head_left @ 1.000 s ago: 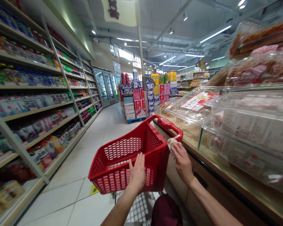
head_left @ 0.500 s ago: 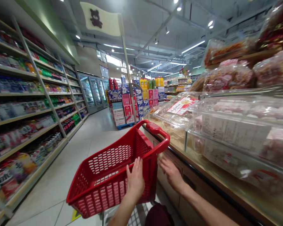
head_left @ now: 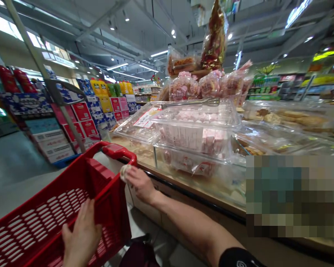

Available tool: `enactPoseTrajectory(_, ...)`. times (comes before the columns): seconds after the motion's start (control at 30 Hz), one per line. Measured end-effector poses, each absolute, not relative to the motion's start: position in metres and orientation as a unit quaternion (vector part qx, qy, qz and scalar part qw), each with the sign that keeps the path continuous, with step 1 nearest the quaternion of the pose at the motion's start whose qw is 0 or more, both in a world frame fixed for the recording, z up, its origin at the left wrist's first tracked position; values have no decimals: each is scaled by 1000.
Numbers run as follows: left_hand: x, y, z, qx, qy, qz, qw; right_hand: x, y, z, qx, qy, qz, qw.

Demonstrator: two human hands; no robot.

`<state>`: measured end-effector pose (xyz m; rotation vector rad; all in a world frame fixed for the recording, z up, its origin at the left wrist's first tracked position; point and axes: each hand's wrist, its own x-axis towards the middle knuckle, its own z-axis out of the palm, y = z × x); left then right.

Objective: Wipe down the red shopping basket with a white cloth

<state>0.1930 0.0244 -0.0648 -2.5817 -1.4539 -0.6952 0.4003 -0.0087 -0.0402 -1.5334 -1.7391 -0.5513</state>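
In the head view, a red plastic shopping cart [head_left: 111, 215] with slotted sides fills the lower left. My left hand [head_left: 82, 235] is open at its near side, fingers stretched toward the rim; whether the palm touches it I cannot tell. My right hand [head_left: 141, 184] is closed on a small crumpled whitish wad [head_left: 124, 172], possibly a cloth. It holds the wad at the cart's corner, just below the red handle [head_left: 119, 151]. Part of the wad is hidden by the fingers.
Right of the cart runs a display counter [head_left: 180, 187] with a dark edge, bearing clear lidded bins [head_left: 195, 137] of wrapped food. Metal tongs [head_left: 192, 103] lie on one lid. Stacked drink cartons [head_left: 80, 128] stand beyond the cart, beside a pole [head_left: 39, 55]. A pixelated patch hides the lower right.
The view has turned right, so the cart sits farther left and more of the counter shows. My right hand has stayed by the cart's handle end; my left remains at its side.
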Motion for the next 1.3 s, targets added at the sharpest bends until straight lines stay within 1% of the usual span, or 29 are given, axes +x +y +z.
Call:
enactPoseTrajectory(0.07,186,27,-68,-840,-490,-229,44,405,-5,-21,-667,-602,-211,385)
enactPoseTrajectory(0.13,178,28,-73,-828,-507,-233,53,403,5,-7,-692,-585,-195,375)
enactPoseTrajectory(0.23,167,27,-79,-823,-517,-223,78,383,19,-8,-609,-705,-184,313)
enactPoseTrajectory(0.3,159,22,-79,-829,-518,-194,89,369,21,-13,-532,-766,-209,293)
enactPoseTrajectory(0.33,154,19,-79,-830,-521,-177,92,367,20,-14,-502,-779,-230,298)
enactPoseTrajectory(0.4,144,12,-79,-821,-543,-150,96,374,18,-14,-532,-714,-265,370)
enactPoseTrajectory(0.47,134,5,-82,-803,-569,-143,104,390,17,-14,-538,-676,-268,425)
enactPoseTrajectory(0.57,122,-5,-90,-778,-598,-154,119,412,13,-22,-539,-638,-271,479)
enactPoseTrajectory(0.7,117,-16,-95,-765,-613,-145,130,423,3,-26,-517,-667,-258,470)
enactPoseTrajectory(0.8,116,-23,-90,-769,-616,-125,117,405,1,-18,-504,-698,-231,454)
enactPoseTrajectory(0.93,116,-37,-77,-772,-619,-104,98,354,-3,-18,-418,-801,-206,375)
enactPoseTrajectory(1.03,116,-47,-73,-774,-619,-99,90,348,-8,-20,-384,-828,-229,340)
enactPoseTrajectory(1.1,116,-51,-76,-775,-618,-102,84,367,-9,-19,-414,-798,-264,350)
enactPoseTrajectory(1.2,116,-53,-83,-770,-622,-122,70,387,-8,-24,-470,-727,-298,403)
enactPoseTrajectory(1.3,119,-53,-83,-762,-626,-163,34,359,-9,-41,-452,-739,-264,424)
